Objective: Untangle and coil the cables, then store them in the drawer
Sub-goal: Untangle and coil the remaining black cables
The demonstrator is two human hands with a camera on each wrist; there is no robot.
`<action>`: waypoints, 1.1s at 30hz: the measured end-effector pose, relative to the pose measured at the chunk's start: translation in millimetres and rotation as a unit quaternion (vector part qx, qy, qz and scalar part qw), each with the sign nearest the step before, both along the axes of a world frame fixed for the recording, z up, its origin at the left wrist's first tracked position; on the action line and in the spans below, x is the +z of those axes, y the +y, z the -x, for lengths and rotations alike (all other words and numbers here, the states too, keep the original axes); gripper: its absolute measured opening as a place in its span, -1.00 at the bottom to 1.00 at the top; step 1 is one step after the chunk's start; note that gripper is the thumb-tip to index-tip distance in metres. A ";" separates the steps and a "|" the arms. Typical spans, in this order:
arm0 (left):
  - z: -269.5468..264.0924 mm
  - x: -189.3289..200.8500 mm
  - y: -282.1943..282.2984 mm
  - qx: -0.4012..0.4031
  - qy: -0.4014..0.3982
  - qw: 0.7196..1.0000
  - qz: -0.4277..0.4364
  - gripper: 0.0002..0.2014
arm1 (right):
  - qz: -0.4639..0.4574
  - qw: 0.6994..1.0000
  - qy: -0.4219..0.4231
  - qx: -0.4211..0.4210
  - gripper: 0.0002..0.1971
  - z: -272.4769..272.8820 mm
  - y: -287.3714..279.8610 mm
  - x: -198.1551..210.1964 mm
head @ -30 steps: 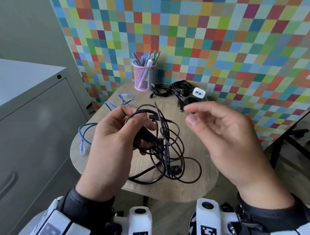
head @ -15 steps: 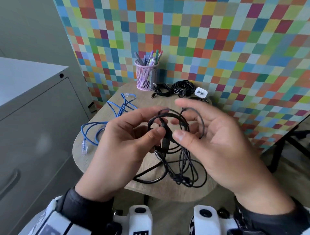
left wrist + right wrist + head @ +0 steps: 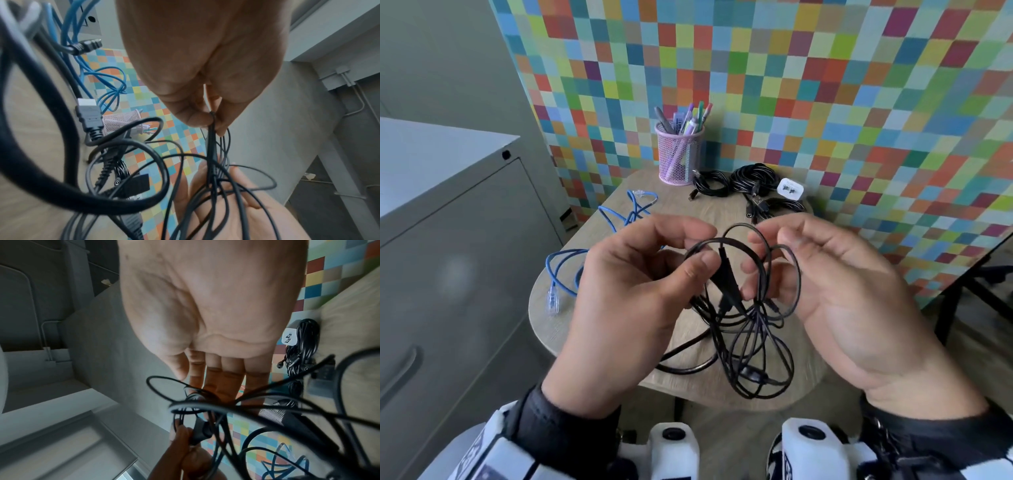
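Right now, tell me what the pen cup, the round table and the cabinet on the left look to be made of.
Pen cup: pink wire mesh, likely coated metal; the pens show through its weave.
Round table: pale wood-grain top, matte; solid wood or laminate, I cannot tell.
Cabinet: smooth grey panels with a recessed pull and a soft sheen, probably painted metal.

A small rounded table with a pale wood-grain top [image 3: 619, 202] stood beneath both hands. On it lay a loose blue network cable [image 3: 565, 263] left of the left hand, and, beyond the hands, a pink mesh pen cup [image 3: 678, 161], coiled black cables [image 3: 751, 178] and a white plug adapter [image 3: 791, 189].
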State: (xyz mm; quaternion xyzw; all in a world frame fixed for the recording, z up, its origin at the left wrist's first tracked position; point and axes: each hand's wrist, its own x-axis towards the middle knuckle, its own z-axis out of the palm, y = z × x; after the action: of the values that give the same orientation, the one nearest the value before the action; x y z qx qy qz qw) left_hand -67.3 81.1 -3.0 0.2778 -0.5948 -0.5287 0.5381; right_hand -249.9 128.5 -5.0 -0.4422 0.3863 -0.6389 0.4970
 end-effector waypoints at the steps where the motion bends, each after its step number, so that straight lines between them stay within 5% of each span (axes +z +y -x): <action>1: 0.2 -0.6 0.1 0.000 0.005 1.000 0.007 -0.83 | -0.004 1.000 0.009 0.006 -0.73 -0.4 -0.3 0.2; 7: 3.8 -1.2 4.4 -0.041 0.020 0.998 0.040 -0.81 | -0.017 0.989 0.060 0.138 -0.66 -2.4 5.6 -1.0; 10: 4.4 -0.3 4.2 -0.042 0.009 0.998 0.035 -0.78 | -0.027 0.984 0.102 0.140 -0.49 0.3 6.6 -2.6; 15: 3.1 -0.7 1.5 -0.023 -0.018 0.999 0.026 -0.78 | -0.012 0.987 0.150 0.064 -0.59 -2.1 1.9 -4.5; 19: -3.6 -1.4 -3.5 -0.010 -0.030 0.999 0.018 -0.82 | 0.005 0.996 0.051 -0.068 -0.77 1.1 -3.1 -1.6; 24: -12.6 -2.4 -13.3 0.007 -0.010 1.000 -0.011 -0.87 | 0.022 0.993 -0.032 -0.113 -0.82 1.6 -3.2 1.6; 30: -21.9 1.1 -16.4 0.043 -0.015 0.999 -0.008 -0.84 | 0.070 0.985 0.015 -0.157 -0.82 0.8 -7.0 -2.7; 33: -22.0 4.8 -12.9 0.056 -0.043 0.997 0.020 -0.64 | 0.118 0.964 0.095 -0.217 -0.71 5.7 -8.4 -4.3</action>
State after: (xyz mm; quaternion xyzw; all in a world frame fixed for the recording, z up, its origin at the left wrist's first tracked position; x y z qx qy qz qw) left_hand -45.3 68.2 1.9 0.3224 -0.6113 -0.4736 0.5461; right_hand -255.6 120.1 -9.3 -0.4620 0.4402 -0.7277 0.2513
